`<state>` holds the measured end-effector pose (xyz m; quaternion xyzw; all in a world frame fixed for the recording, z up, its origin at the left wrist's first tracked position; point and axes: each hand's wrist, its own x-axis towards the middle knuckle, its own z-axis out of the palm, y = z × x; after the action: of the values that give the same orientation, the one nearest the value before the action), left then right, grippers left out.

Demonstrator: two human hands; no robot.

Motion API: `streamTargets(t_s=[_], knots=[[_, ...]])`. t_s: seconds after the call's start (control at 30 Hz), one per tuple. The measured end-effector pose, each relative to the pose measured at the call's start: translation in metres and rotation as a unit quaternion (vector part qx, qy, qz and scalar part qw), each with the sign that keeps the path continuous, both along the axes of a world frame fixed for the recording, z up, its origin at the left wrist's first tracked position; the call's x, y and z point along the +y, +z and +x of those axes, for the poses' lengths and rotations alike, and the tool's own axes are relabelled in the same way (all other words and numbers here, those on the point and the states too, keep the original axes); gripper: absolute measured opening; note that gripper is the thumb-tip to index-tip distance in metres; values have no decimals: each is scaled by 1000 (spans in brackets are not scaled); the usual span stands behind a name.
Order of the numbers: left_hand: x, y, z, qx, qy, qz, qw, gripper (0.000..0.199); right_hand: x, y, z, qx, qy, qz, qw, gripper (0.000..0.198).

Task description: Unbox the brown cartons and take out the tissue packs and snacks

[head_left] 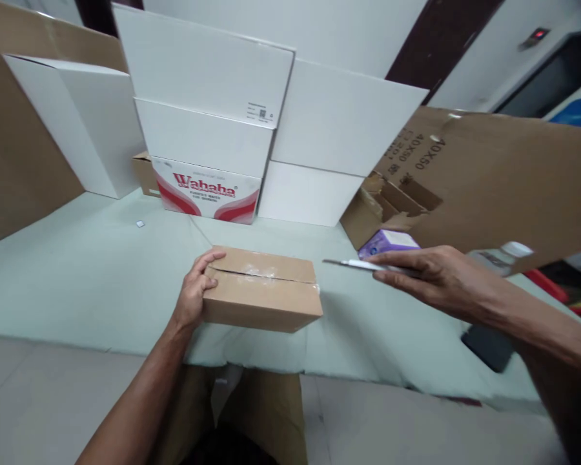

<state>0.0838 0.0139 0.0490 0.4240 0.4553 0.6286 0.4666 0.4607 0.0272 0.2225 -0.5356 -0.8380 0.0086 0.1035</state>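
A brown cardboard box (264, 309) sits near the front of the table, with clear tape over part of its top seam. My left hand (197, 287) grips the box's left end, fingers on the top and side. To the right of the box, my right hand (430, 278) is closed around a slim white-handled knife (361, 264). Its thin blade points left toward the box and stays apart from it. The lower edge of the handle is hidden in my fingers.
Behind stand white boxes (314, 116) and a red-and-white Wahaha carton (208, 190). At right are an open cardboard box (363, 219), a purple box (388, 242), a clear bottle (496, 259) and a dark phone-like object (487, 347). A small white piece (140, 223) lies left on the green-covered table (101, 284).
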Motion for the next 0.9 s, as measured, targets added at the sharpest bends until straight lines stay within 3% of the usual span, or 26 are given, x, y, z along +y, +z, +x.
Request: streamTargets(t_s=[0.1, 0.23, 0.3, 0.37, 0.47, 0.57, 0.7, 0.83, 0.9], knots=[[-3, 4, 2, -16, 16, -1, 1000, 57, -15, -41, 39, 51, -122, -17, 991, 44], [-6, 9, 6, -49, 41, -17, 998, 63, -24, -126, 61, -15, -264, -45, 963, 43], [-9, 7, 9, -65, 55, -17, 996, 69, -25, -159, 66, -45, -307, -43, 950, 42], [-14, 4, 9, -72, 76, -10, 994, 69, -24, -177, 70, -58, -323, -37, 944, 41], [-26, -2, 5, -46, 99, 5, 994, 61, -24, -183, 74, -52, -325, -5, 944, 42], [-40, -4, 0, 12, 107, 17, 994, 57, -27, -172, 63, 51, -261, 54, 962, 41], [-49, 1, 0, 47, 105, 33, 993, 43, -37, -146, 12, 223, -94, 73, 967, 39], [-49, 5, 7, 40, 92, 79, 992, 23, -52, -125, -52, 269, 34, 122, 955, 49], [-50, 5, 7, 47, 89, 94, 990, 24, -63, -121, -75, 269, 84, 176, 943, 42]])
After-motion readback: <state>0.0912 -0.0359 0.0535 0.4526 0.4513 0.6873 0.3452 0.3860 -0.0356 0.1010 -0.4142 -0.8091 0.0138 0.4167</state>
